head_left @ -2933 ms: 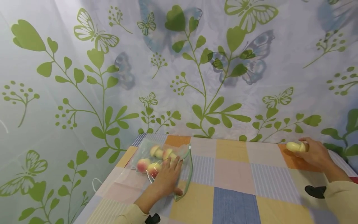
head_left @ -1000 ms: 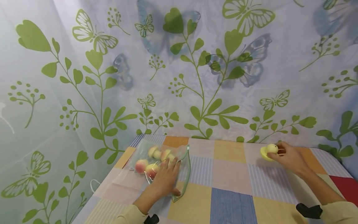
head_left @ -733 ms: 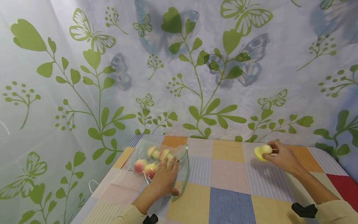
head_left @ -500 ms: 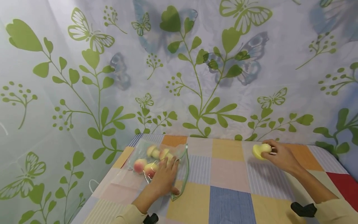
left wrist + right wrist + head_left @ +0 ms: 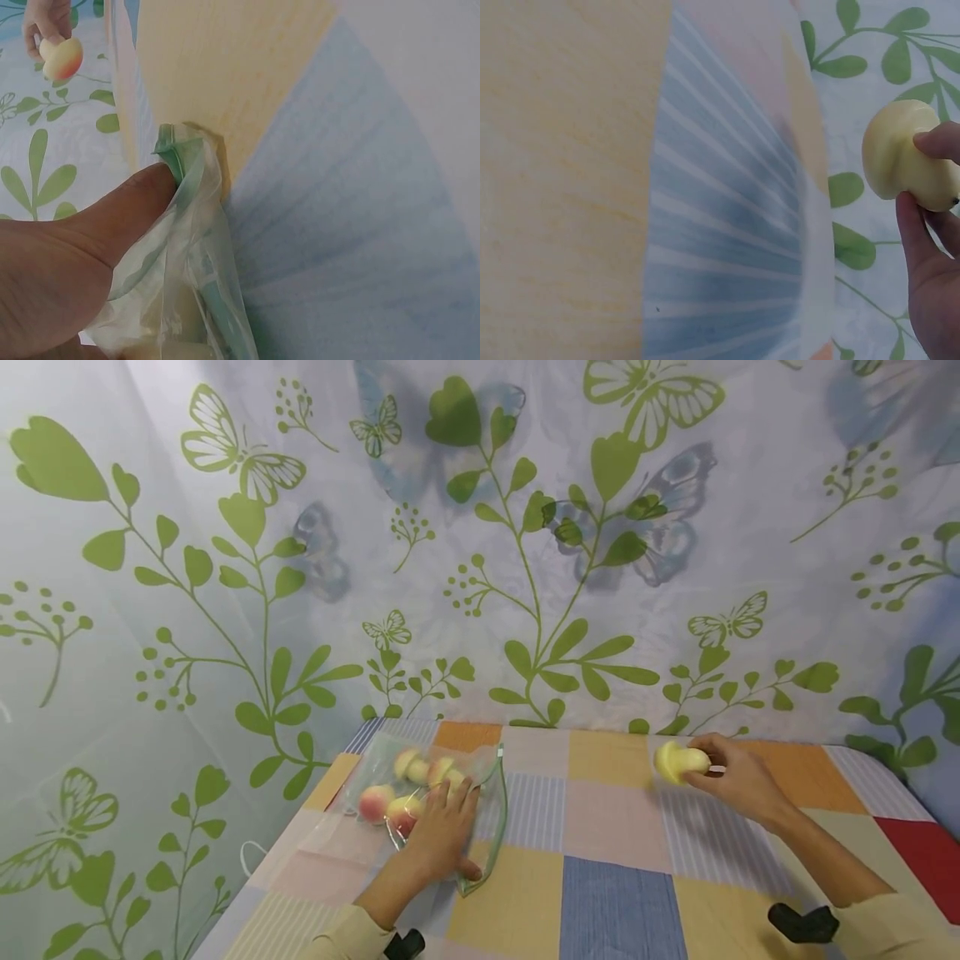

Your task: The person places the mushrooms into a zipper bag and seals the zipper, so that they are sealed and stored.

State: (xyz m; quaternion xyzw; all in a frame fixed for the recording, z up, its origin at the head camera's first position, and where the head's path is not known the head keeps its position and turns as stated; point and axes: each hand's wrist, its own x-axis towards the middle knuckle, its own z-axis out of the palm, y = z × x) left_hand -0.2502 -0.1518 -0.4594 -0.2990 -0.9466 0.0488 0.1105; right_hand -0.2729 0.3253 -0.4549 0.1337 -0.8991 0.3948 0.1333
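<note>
My right hand [image 5: 742, 785] pinches a pale yellow toy mushroom [image 5: 678, 763] by its stem, the cap pointing left, over the right part of the table. The right wrist view shows thumb and fingertips on either side of this mushroom [image 5: 896, 154]; in the left wrist view its cap has a reddish blush. My left hand [image 5: 435, 839] lies spread on a clear zip bag [image 5: 491, 806], the thumb at the green-edged mouth of the bag [image 5: 202, 240]. Inside are more toy mushrooms [image 5: 411, 766] and red-and-yellow rounded pieces [image 5: 377, 803], partly covered by my fingers.
A patchwork cloth [image 5: 622, 902] covers the table. Along the table's back edge hangs a curtain [image 5: 480, 568] printed with leaves and butterflies. A white cord [image 5: 247, 856] loops beside the left edge. Black wrist straps [image 5: 802, 924] sit at my sleeves.
From the far right, my right hand has moved left with the toy mushroom, whose cap has turned to face left. My left hand keeps its place on the bag.
</note>
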